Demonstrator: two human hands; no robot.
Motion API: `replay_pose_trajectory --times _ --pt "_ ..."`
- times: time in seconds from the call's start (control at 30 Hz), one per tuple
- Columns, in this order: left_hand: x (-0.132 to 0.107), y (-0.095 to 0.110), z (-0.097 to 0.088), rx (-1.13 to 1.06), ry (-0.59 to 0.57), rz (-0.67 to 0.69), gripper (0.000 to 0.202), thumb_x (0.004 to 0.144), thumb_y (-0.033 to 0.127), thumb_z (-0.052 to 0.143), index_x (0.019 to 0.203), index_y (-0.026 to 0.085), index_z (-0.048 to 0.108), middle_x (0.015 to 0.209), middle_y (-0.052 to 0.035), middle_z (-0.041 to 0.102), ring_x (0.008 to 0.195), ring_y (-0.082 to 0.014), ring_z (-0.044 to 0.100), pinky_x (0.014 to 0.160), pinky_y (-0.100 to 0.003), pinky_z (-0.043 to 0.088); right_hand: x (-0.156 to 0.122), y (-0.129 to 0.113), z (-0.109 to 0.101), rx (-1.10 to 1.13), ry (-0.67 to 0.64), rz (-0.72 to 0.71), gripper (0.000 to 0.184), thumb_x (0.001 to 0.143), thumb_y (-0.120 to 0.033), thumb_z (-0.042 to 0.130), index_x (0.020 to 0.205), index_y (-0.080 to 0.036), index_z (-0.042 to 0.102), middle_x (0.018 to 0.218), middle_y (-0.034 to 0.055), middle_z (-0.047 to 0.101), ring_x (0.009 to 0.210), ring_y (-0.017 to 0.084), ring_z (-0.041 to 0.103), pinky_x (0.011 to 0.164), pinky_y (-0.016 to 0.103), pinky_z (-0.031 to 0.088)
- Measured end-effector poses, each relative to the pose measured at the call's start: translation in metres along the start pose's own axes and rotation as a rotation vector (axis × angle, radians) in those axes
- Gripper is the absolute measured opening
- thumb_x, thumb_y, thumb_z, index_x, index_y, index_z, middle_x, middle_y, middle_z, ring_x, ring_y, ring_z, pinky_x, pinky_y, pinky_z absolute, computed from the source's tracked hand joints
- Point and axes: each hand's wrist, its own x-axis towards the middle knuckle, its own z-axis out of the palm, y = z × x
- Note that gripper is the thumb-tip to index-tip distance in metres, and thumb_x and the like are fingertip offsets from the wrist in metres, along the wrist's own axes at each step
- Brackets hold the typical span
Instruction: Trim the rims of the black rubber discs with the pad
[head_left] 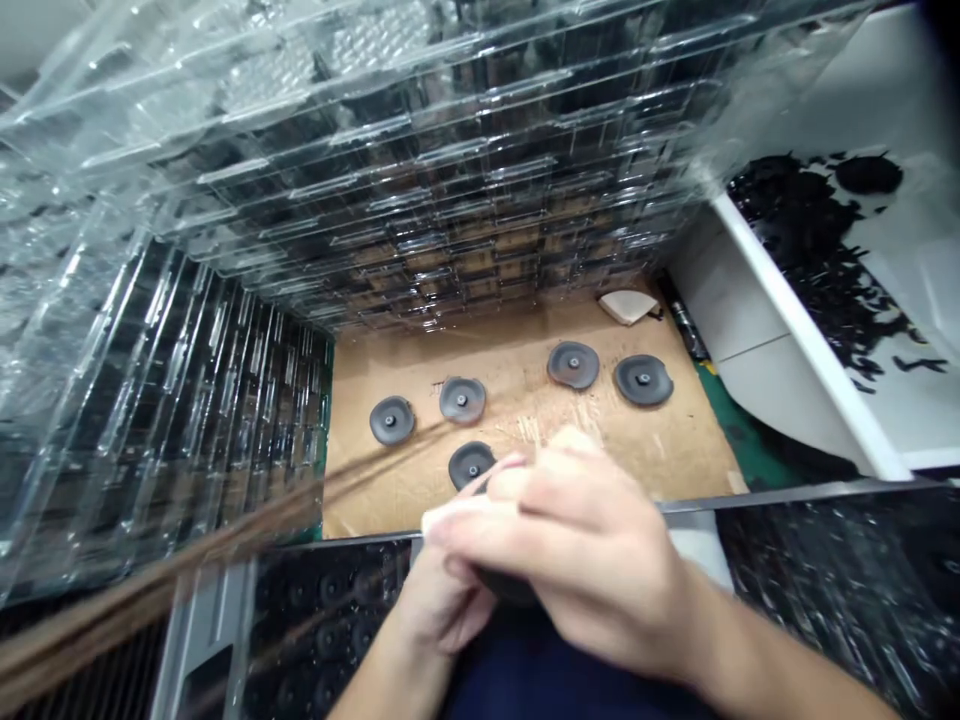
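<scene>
My right hand (577,540) is closed over my left hand (439,600), close to my body at the table's front edge. Both grip a black rubber part (506,585), mostly hidden by the fingers; its full shape does not show. Something small and white (431,520) shows at the fingertips, too blurred to name. Just beyond the hands lies a black rubber disc (469,466) with a metal centre, partly covered by them. More such discs lie on the cardboard: two at left, a near-left disc (392,421) and its neighbour (463,400), and two at right (573,365) (643,380).
Stacked clear plastic trays (480,170) rise behind and at left of the cardboard sheet (420,500). A white bin (810,330) with black rubber scraps (817,250) stands at right. A white folded piece (628,306) lies at the back. Blurred brown strands (150,570) cross the lower left.
</scene>
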Motion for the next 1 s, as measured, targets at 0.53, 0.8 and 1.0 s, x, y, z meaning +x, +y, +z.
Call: replay_pose_trajectory --times 0.53,0.8,1.0 --pt "0.002 0.006 -0.006 -0.088 0.015 0.227 0.052 0.056 0.024 0.085 0.104 0.031 0.069 0.108 -0.0004 0.073 0.098 -0.0214 0.068 0.085 -0.026 0.053 -0.061 0.059 0.034 0.054 0.058 0.655 0.019 0.087 -0.028 0.056 0.095 -0.022 0.072 0.087 0.0019 0.073 0.064 0.014 0.063 0.056 0.026 0.049" --pt "0.003 0.004 0.007 -0.112 0.118 0.132 0.058 0.05 0.041 0.086 0.103 0.027 0.069 0.099 -0.0011 0.074 0.092 -0.0208 0.069 0.088 -0.029 0.053 -0.037 0.034 0.013 0.055 0.116 0.616 0.02 0.09 -0.025 0.054 0.105 -0.023 0.067 0.1 0.0025 0.07 0.078 0.014 0.064 0.06 0.023 0.05" --pt "-0.001 -0.001 0.005 -0.06 0.15 0.088 0.057 0.056 0.032 0.085 0.11 0.026 0.066 0.105 -0.002 0.072 0.103 -0.0212 0.064 0.099 -0.032 0.046 0.005 -0.018 0.007 0.206 -0.103 0.301 0.022 0.09 -0.012 0.047 0.102 -0.015 0.065 0.087 0.0038 0.066 0.078 0.014 0.061 0.072 0.024 0.051"
